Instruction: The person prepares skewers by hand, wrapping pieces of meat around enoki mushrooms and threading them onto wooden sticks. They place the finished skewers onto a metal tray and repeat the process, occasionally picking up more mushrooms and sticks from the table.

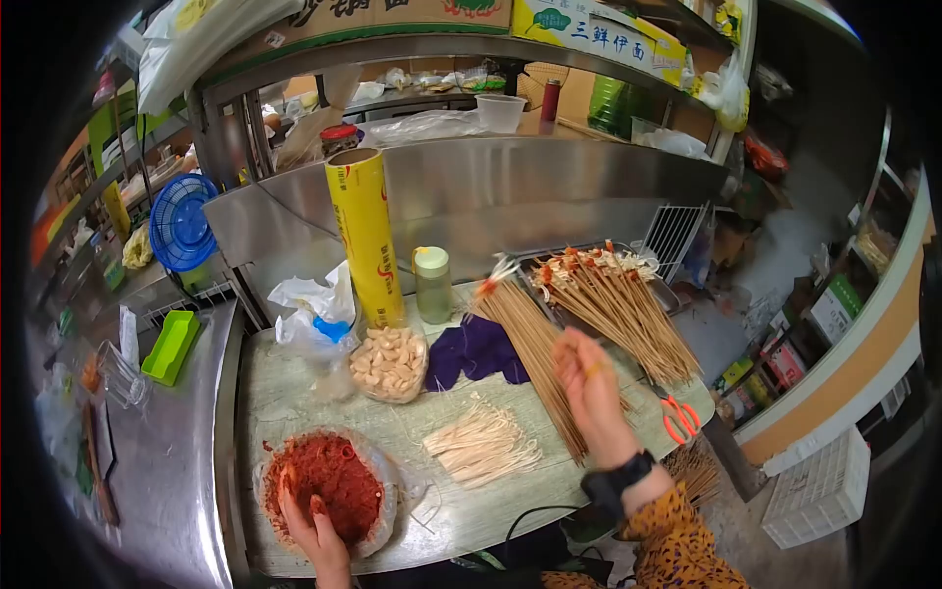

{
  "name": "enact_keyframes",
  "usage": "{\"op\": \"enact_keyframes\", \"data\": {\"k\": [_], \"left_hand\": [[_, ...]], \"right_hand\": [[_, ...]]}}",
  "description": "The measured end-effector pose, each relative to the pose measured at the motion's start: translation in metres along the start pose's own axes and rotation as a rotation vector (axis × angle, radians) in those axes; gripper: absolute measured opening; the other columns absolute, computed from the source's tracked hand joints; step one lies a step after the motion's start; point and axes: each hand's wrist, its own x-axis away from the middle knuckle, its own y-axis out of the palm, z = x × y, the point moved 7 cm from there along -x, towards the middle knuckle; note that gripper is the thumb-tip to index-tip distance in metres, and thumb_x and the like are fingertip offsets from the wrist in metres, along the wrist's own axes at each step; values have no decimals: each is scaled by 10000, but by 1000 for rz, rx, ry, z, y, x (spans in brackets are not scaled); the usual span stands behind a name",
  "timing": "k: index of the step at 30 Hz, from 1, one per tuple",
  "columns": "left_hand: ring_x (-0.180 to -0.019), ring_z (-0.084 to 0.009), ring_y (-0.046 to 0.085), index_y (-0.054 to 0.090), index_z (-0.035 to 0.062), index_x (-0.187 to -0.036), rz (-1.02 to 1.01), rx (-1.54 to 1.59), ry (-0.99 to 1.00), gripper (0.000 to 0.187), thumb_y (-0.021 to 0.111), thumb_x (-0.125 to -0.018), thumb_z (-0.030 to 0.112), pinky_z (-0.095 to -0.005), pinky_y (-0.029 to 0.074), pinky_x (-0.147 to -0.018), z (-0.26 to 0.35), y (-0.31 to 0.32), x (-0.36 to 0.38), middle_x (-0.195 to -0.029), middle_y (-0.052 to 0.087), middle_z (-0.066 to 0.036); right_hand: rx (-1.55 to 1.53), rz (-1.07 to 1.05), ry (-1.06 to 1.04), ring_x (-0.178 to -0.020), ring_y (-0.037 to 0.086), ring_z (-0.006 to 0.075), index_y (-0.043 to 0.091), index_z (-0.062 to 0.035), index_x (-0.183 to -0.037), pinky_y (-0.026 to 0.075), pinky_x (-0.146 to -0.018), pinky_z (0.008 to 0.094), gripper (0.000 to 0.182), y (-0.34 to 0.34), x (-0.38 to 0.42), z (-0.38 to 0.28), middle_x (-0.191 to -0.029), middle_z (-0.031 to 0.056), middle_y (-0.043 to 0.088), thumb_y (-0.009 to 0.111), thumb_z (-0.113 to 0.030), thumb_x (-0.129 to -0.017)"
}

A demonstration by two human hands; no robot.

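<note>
My left hand is at the near side of a plastic-lined bowl of red minced meat. Its fingers are apart and reddened, with the tips touching the meat. My right hand hovers over a bundle of thin wooden skewers, its fingers curled together and blurred; what they hold, if anything, is hidden. A dark watch sits on that wrist. Between the hands lies a pile of enoki mushrooms. More skewers with food on their tips rest on a metal tray.
Peeled garlic cloves fill a clear bag. Behind stand a yellow cling film roll and a lidded jar. A purple cloth lies nearby. Orange-handled scissors lie at the right edge; a white crate is on the floor.
</note>
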Motion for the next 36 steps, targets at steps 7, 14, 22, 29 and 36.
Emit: {"op": "enact_keyframes", "data": {"k": [7, 14, 22, 29, 36], "left_hand": [[-1269, -283, 356, 369, -38, -1322, 15, -132, 11, 474, 396, -855, 37, -369, 237, -1068, 19, 2, -5, -1353, 399, -170], [-1244, -294, 382, 408, -35, -1294, 57, -122, 21, 456, 413, -846, 44, -375, 252, -1059, 27, 3, -4, -1323, 432, -180], [-1213, -306, 411, 441, -42, -1259, -12, -182, 80, 439, 433, -833, 62, -385, 279, -1042, 33, 7, -6, -1284, 463, -189], [-1058, -349, 508, 516, -42, -1147, 69, -202, 195, 361, 500, -791, 13, -377, 386, -930, 42, 9, -16, -1122, 532, -211], [-1074, -352, 500, 548, -20, -1101, 134, -183, 293, 370, 560, -747, 88, -413, 388, -948, 27, 11, -36, -1127, 544, -203]], "right_hand": [[-134, 265, -25, -868, 557, 136, 508, -16, -1149, 456, -712, 253, 277, -55, -71, 25, -997, 61, 571, 474, -203, -948], [-211, 354, -128, -839, 589, 151, 496, -28, -1137, 475, -694, 257, 297, -96, -136, 12, -939, 60, 588, 503, -243, -932], [-373, 294, 275, -907, 581, 181, 496, -25, -1106, 470, -781, 310, 321, -83, -89, 51, -1013, 132, 616, 481, -296, -935], [208, -389, 427, -649, 565, 136, 580, -6, -979, 467, -617, 254, 306, 12, 94, 57, -784, 68, 609, 412, -262, -965], [945, -929, -222, -919, 585, 319, 613, -18, -950, 466, -824, 373, 217, 60, 160, 88, -976, 139, 618, 619, -74, -741]]}}
